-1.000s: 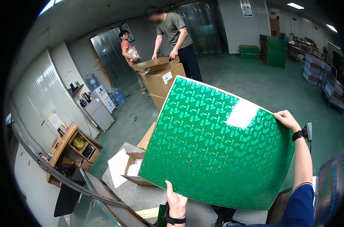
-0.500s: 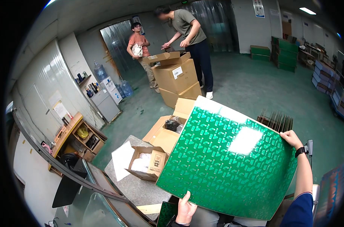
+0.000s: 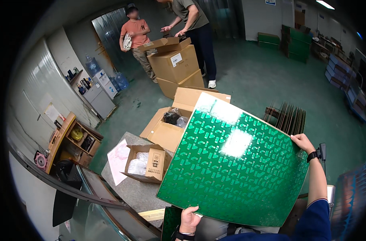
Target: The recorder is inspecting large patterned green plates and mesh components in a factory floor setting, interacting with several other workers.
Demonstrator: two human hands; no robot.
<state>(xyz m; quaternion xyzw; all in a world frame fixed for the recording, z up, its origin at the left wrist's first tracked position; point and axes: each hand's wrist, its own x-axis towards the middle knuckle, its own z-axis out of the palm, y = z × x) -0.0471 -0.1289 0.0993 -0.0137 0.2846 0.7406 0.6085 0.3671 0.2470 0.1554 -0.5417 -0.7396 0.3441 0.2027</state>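
A large green circuit board panel with rows of small repeated shapes is held tilted in front of me. Bright light glares off its upper part. My left hand grips the lower left edge, thumb over the face and the other fingers mostly hidden. At the far right corner, my right hand is closed on the edge, its fingertips partly behind the board. Below my left hand, part of another dark green panel shows.
Left of the board, an open carton with white wrapped contents stands on a grey speckled table. Behind it is a larger open carton holding bagged items. Thin upright panels stand beyond the board. Two people stand by stacked cartons.
The whole view has shifted, so the room sits higher and farther left. The board's glare has moved left across its face. Both hands keep their hold on the board.
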